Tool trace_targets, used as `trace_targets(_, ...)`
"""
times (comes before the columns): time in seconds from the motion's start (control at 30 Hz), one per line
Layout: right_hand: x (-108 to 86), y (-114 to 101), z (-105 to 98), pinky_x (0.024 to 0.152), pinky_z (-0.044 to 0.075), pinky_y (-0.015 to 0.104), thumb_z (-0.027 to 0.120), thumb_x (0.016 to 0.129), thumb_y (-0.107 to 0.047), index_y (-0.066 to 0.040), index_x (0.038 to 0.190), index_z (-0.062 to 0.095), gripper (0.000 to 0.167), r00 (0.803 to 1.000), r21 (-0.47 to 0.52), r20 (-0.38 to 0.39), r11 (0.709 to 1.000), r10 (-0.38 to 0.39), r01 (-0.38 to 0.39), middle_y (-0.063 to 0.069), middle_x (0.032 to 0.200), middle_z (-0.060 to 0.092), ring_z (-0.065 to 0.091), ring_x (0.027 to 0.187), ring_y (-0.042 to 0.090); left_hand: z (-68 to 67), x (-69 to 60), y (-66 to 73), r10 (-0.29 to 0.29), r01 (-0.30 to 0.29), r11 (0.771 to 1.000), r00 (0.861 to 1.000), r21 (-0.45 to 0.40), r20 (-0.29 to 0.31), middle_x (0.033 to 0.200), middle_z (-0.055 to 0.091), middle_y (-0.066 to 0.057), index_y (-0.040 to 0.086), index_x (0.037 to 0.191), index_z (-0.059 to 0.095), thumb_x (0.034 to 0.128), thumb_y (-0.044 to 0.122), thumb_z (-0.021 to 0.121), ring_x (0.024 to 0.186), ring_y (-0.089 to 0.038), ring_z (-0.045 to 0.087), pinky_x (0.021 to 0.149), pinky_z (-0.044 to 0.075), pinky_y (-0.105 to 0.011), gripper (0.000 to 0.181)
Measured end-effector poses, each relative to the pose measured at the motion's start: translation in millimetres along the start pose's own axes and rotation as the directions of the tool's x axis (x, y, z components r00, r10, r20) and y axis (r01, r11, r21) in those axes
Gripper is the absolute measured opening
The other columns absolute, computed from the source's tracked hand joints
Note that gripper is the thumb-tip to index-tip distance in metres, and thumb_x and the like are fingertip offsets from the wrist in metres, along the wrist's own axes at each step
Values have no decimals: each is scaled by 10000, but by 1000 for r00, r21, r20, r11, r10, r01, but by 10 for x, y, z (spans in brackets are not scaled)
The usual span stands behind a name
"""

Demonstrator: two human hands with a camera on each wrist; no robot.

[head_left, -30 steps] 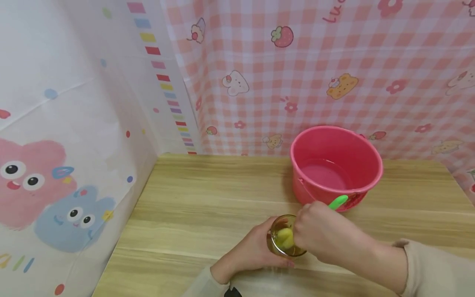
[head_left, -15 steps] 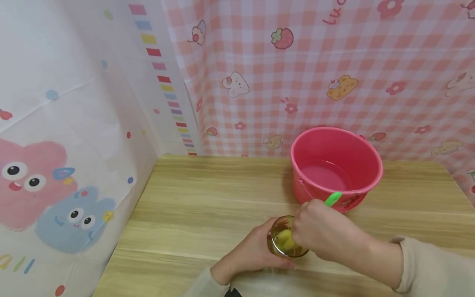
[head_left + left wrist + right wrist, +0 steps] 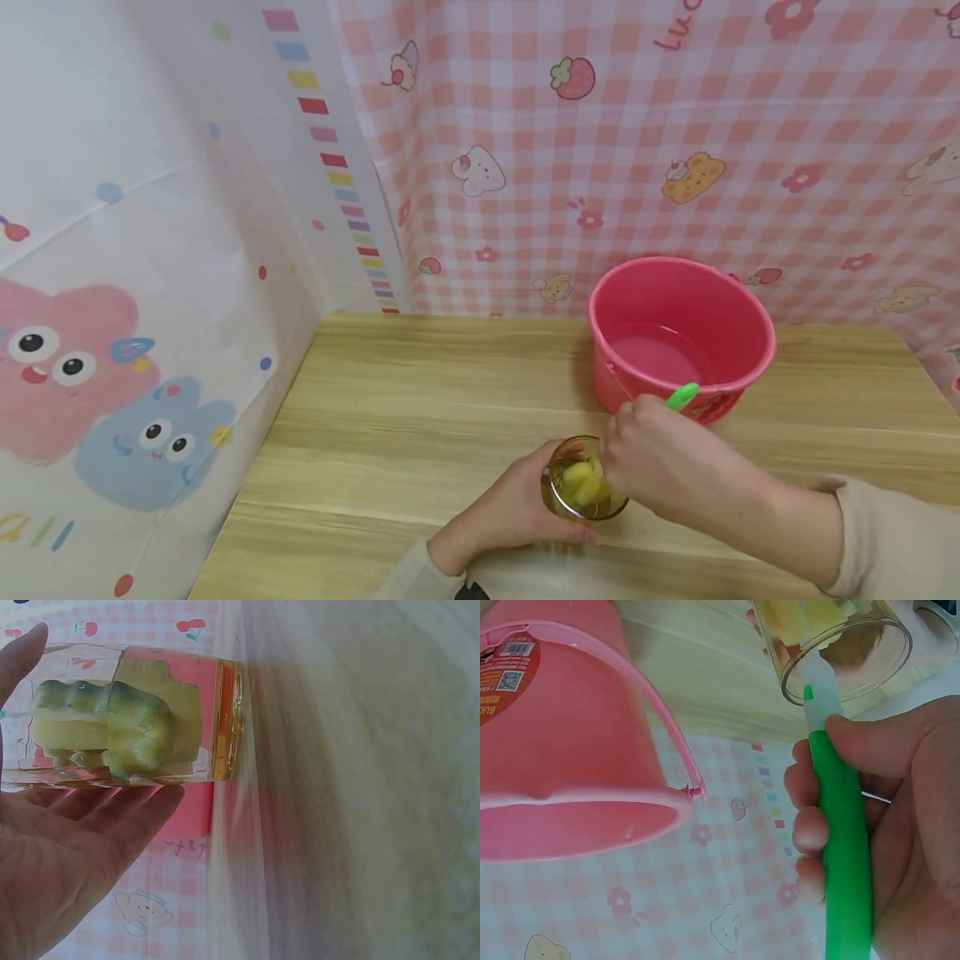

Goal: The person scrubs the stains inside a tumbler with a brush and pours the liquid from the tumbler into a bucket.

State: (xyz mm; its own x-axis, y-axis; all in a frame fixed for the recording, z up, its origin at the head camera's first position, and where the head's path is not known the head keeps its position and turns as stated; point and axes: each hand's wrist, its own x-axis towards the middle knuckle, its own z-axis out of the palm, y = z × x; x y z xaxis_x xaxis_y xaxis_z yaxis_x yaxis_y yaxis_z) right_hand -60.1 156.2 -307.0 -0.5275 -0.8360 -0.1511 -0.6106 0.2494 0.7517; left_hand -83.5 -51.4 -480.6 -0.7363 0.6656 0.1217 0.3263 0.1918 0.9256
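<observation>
My left hand [image 3: 517, 510] holds a clear amber-tinted drinking glass [image 3: 229, 712] from its left side, the mouth facing up. In the left wrist view, the glass's base is at or very close to the tabletop. A cup brush with a yellow sponge head [image 3: 142, 735] is inside the glass. My right hand [image 3: 667, 458] grips its green handle [image 3: 844, 847], thumb along one side and fingers curled round the other. The white neck [image 3: 821, 682] of the brush passes over the glass's rim. The handle's end sticks up beyond my right fist.
Behind my right hand stands a pink bucket [image 3: 600, 333] with what looks like a little water in it. Its handle [image 3: 660, 705] hangs down at the front. A pink checked cloth [image 3: 480, 225] hangs at the table's back; a white printed sheet [image 3: 225, 317] covers the left.
My right hand with the brush shifts slightly left, then back right, and the sponge moves a little inside the glass. The left hand and glass stay nearly in place.
</observation>
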Motion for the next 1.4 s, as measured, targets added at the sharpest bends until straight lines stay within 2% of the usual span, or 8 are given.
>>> trace_targets(0.23,11,-50,-36,530,324,262,789,795,-196,-124,601,492,363,1000,-16,-29,1000,-8,7,20,535,436,406,510,177,2,-13,-7,-17,17,1000,1000,10,-4,1428,609,40,177,1516,489,740,278,983,1271,-72,571,1109,462,-304,926)
trace_targets(0.37,41,-99,-50,514,339,274,737,736,-151,-133,569,435,345,998,-25,-55,1000,-16,14,15,519,421,405,488,182,7,-17,-9,-24,24,1000,1000,-6,-6,1413,612,63,251,1509,493,740,276,981,1256,-85,586,1098,468,-298,912)
trace_targets(0.53,95,-147,-69,505,412,302,789,733,-211,-121,592,547,295,996,39,-85,999,-24,28,24,554,539,501,499,215,8,-6,-6,-1,2,999,1000,-46,17,1382,613,155,376,1517,452,758,271,969,1238,-77,604,1095,472,-301,925)
trace_targets(0.67,148,-144,-104,500,422,306,811,781,-229,-133,636,610,265,994,48,-100,997,-49,54,25,571,570,518,496,225,8,0,1,-6,9,997,999,-80,36,1394,607,172,410,1522,435,787,296,949,1251,-55,592,1107,462,-302,904)
trace_targets(0.8,198,-118,-140,499,394,280,822,815,-242,-126,685,642,250,993,-2,-92,998,-70,70,36,557,528,497,496,223,7,2,6,-14,17,996,999,-91,36,1371,620,164,397,1500,454,794,290,943,1225,-58,603,1100,466,-300,866)
trace_targets(0.93,239,-91,-154,500,365,264,780,802,-221,-128,660,600,247,994,-56,-77,996,-73,69,21,530,476,464,496,203,7,3,4,-11,14,996,999,-91,31,1329,637,146,355,1462,489,786,258,949,1182,-64,620,1074,484,-299,823)
trace_targets(1.2,279,-65,-100,497,357,269,785,821,-233,-118,589,515,374,996,-31,-80,998,-47,45,10,505,445,405,478,172,0,-2,3,2,-1,998,1000,-61,13,1320,640,140,309,1471,501,754,246,971,1186,-61,616,1075,484,-298,860)
trace_targets(1.4,272,-62,-109,486,360,279,773,809,-218,-122,593,522,345,997,-31,-66,998,-48,46,8,509,453,409,472,192,4,-13,-14,2,-2,999,1000,-48,-5,1325,633,132,307,1478,494,741,248,979,1181,-61,619,1054,502,-298,885)
